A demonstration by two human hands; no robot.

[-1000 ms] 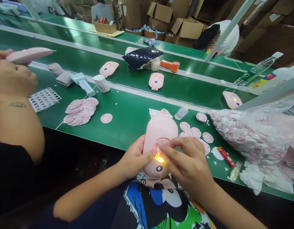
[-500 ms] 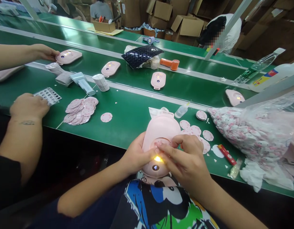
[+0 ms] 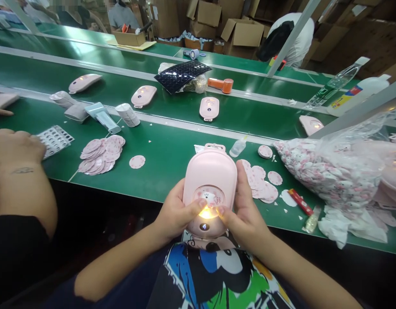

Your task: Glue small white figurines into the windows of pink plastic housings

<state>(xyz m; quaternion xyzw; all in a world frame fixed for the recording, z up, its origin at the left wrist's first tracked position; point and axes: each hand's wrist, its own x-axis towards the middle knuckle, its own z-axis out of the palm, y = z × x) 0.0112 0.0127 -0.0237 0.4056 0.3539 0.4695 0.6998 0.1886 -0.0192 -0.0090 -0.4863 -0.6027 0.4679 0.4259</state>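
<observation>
Gripping pink plastic device (image 3: 210, 171) upright at edge of green conveyor belt (image 3: 172, 171), both hands on housing, clenched firmly. Right hand (image 3: 246, 214) now shifted from across front to side hold; right fingers (image 3: 241, 180) curled behind right edge. Left hand (image 3: 176, 210) cupping left side, fingers hidden behind housing. Both thumbs (image 3: 193, 205) pressing on lower rim of round cartoon sticker (image 3: 209, 197), tips nearly touching, just above amber glow (image 3: 207, 212).
</observation>
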